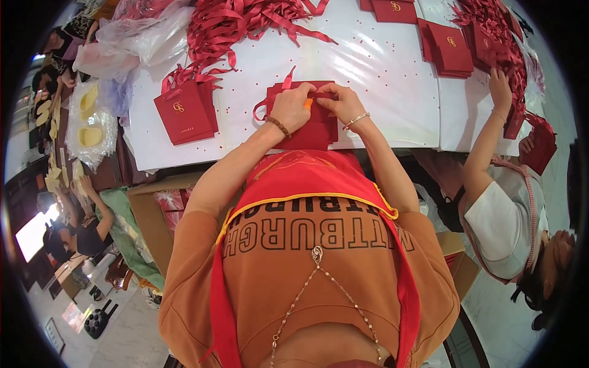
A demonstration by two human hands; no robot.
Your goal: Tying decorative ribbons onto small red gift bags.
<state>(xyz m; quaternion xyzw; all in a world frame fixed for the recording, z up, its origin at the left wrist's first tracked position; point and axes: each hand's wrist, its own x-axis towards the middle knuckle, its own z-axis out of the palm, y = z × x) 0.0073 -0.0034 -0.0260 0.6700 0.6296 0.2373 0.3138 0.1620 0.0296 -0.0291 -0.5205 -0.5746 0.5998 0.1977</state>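
A stack of flat dark-red paper bags [306, 132] lies at the table's near edge in front of me. My left hand [292, 109] is closed over the upper part of the stack, with a small orange thing [308, 104] held against its fingers; its kind is mostly hidden. Close beside it, my right hand [343, 105] pinches at the top bag, thumb and forefinger together. A red ribbon [260, 111] loops out to the left of the left hand. What passes between the fingertips is too small to make out.
Finished-looking red bags with ribbon handles [184, 116] lie at left. A heap of red ribbons [245, 27] covers the far side. More red bags [446, 49] lie far right, where a co-worker's hand [500, 89] reaches among ribbons. Small red dots are scattered over the white table [380, 67].
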